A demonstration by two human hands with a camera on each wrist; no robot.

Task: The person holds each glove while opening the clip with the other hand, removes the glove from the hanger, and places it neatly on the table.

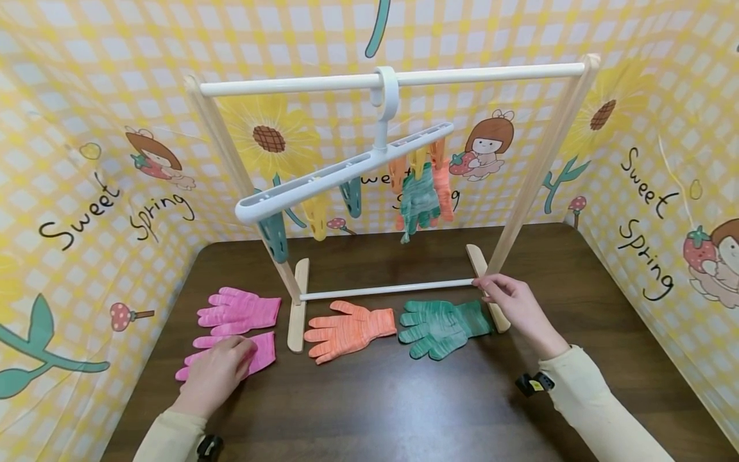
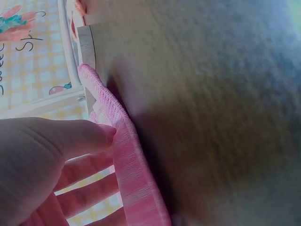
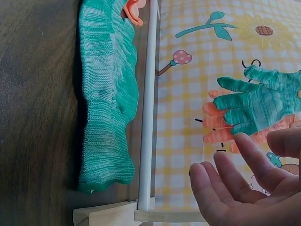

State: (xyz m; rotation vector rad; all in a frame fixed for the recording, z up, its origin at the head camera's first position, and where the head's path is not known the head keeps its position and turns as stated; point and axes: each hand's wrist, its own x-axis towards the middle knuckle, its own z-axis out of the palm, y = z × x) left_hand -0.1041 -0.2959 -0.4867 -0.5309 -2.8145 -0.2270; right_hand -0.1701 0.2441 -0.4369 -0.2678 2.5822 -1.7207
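Note:
My left hand is over the nearer pink glove. In the left wrist view its thumb meets the pink knit cuff, with the fingers loosely spread behind it. A second pink glove lies just beyond. My right hand hovers by the rack's right foot, overlapping the end of the low white bar in the head view. The right wrist view shows its fingers relaxed and holding nothing. Close to it, a green glove lies flat, cuff to the right. Left of that lies an orange glove.
A wooden rack with white bars stands behind the gloves. From its top bar hangs a pale clip hanger, tilted in view, its left clips unused. Clips at its right end hold a green glove and an orange glove. Patterned cloth surrounds the table.

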